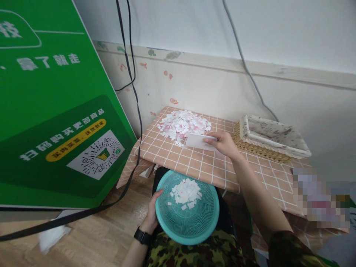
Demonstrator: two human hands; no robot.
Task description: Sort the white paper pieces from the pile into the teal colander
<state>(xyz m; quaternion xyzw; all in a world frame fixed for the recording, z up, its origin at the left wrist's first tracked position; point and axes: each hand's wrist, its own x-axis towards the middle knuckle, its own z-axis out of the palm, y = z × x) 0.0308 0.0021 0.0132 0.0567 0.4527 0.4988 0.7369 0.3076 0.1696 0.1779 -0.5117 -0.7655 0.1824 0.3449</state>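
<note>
My left hand (154, 209) grips the left rim of a round green plastic basket (191, 230), which rests over my lap below the table edge. Inside it lies a small heap of white paper scraps (186, 192). On the table, my right hand (222, 142) is closed on a flat white card (198, 141), thumb on the near side. The card's left end touches or nearly touches the front of a larger pile of white and pinkish paper scraps (183, 124).
A checked cloth covers the table (178, 157). A cloth-lined wicker basket (257, 148) stands at its right back, against the wall. A big green sign (55, 111) rises at the left, with a black strap (136, 155) hanging before it. A pixelated patch blurs the far right.
</note>
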